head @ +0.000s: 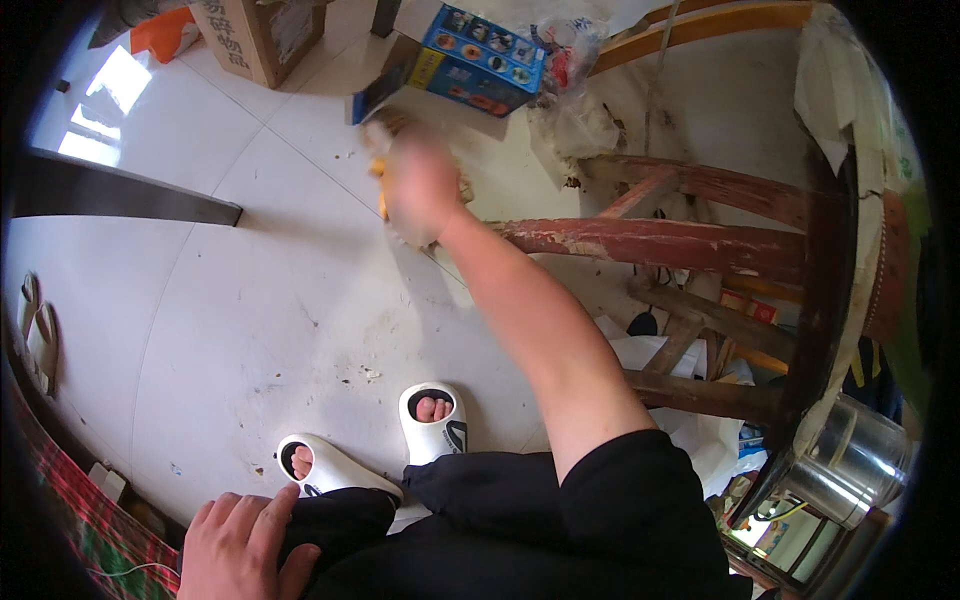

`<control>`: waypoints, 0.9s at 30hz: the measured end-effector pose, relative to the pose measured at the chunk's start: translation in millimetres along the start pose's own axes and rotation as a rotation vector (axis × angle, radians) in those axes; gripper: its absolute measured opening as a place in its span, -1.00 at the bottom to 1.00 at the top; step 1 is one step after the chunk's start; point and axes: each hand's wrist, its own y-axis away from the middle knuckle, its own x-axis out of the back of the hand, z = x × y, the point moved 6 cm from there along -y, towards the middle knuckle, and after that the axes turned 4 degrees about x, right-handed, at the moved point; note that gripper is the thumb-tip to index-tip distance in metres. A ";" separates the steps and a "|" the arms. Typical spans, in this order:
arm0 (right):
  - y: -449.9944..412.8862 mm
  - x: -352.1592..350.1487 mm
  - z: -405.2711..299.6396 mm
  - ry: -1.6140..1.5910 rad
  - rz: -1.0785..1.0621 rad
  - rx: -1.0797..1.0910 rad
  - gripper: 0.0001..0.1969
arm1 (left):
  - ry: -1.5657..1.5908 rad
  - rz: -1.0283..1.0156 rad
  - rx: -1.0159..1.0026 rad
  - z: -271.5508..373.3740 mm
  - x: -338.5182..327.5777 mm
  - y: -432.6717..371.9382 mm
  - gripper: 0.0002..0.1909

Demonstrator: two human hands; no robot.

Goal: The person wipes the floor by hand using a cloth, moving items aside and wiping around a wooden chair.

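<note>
My right hand [424, 184], blurred, reaches down over the tiled floor [247, 315]. Beneath and around it show a yellow-orange and brownish object [380, 169] and some debris; whether the fingers grip it is hidden. A blue printed cardboard box [480, 60] with a raised flap lies just beyond this hand. Near the bottom left, my left hand [244, 536] rests on my black-clad knee, fingers slightly spread and holding nothing visible. White slippers [439, 442] are on my feet.
Worn red wooden legs [660, 244] stand to the right, under a table edge. A dark metal leg [135, 191] juts in from the left. A brown cardboard box [262, 37] and a clear plastic bag [574, 60] lie at the top. A metal container [855, 457] sits at right.
</note>
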 end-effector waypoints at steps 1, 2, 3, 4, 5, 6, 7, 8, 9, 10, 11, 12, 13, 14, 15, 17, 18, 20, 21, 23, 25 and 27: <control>3.9 1.0 -9.6 -0.030 -0.015 0.174 -0.42 | 0.016 0.010 -0.039 2.3 1.0 -3.3 -0.48; 2.7 8.0 -5.3 -0.027 -0.009 0.170 -0.42 | 0.013 0.011 -0.046 2.5 1.4 -6.0 -0.48; 2.1 23.9 -0.9 -0.127 0.025 0.075 -0.40 | 0.041 -0.009 -0.032 1.3 1.5 -6.8 -0.48; 1.6 40.5 6.4 -0.226 0.058 -0.023 -0.38 | 0.071 -0.029 -0.019 -0.2 0.8 -8.8 -0.47; -2.9 60.3 13.9 -0.239 0.103 -0.092 -0.37 | 0.065 -0.026 -0.018 -1.1 0.1 -9.7 -0.47; -9.3 80.7 23.9 -0.189 0.166 -0.159 -0.36 | 0.069 -0.008 0.035 -3.9 -1.3 -10.4 -0.45; -6.0 102.2 30.3 -0.202 0.187 -0.240 -0.38 | 0.074 0.009 0.090 -6.8 -2.5 -12.4 -0.42; -12.3 101.9 41.6 -0.126 0.142 -0.298 -0.39 | 0.068 0.010 0.096 -6.7 -2.4 -15.5 -0.42; -23.9 99.2 53.0 -0.050 0.105 -0.355 -0.41 | 0.064 0.060 0.095 -6.6 2.6 -19.8 -0.41; -39.3 77.7 76.4 -0.038 0.053 -0.358 -0.43 | 0.068 0.107 0.079 -6.4 7.1 -26.8 -0.41; -54.1 54.6 96.7 -0.028 0.001 -0.360 -0.45 | 0.066 0.113 0.065 -6.5 9.1 -34.3 -0.41; -28.0 57.3 92.4 -0.138 0.185 -0.491 -0.47 | 0.077 0.168 0.049 -16.2 5.1 -55.0 -0.41; -22.4 52.5 85.3 -0.141 0.186 -0.494 -0.47 | 0.060 0.228 0.053 -19.9 10.9 -64.4 -0.41; -23.0 47.2 77.3 -0.116 0.109 -0.400 -0.47 | 0.047 0.274 0.002 -21.5 19.6 -80.0 -0.41; -19.8 39.3 70.6 -0.086 0.030 -0.307 -0.47 | 0.041 0.317 -0.049 -22.7 29.7 -101.2 -0.41; -4.4 6.8 31.9 -0.080 0.033 -0.069 -0.39 | -0.085 0.522 -0.079 -27.8 56.9 -149.9 -0.41; 15.0 -1.6 10.8 -0.044 -0.029 -0.006 -0.39 | -0.055 0.569 -0.078 -27.0 69.2 -187.8 -0.41; 51.2 -10.9 -21.6 -0.028 -0.152 0.120 -0.41 | -0.174 0.736 -0.242 -8.7 95.7 -254.3 -0.44; 64.6 -22.5 -37.3 -0.057 -0.223 0.190 -0.42 | -0.232 0.750 -0.217 -3.3 110.1 -288.5 -0.40; 93.0 -43.5 -47.4 0.029 -0.296 0.333 -0.41 | -0.363 0.906 -0.120 -1.5 122.0 -355.7 -0.31; 123.9 -43.1 -41.9 0.110 -0.371 0.425 -0.41 | -0.315 0.786 0.065 21.0 136.4 -395.7 -0.20; 145.1 -54.5 -29.1 0.148 -0.362 0.465 -0.42 | -0.366 0.824 0.017 33.5 138.9 -423.6 -0.17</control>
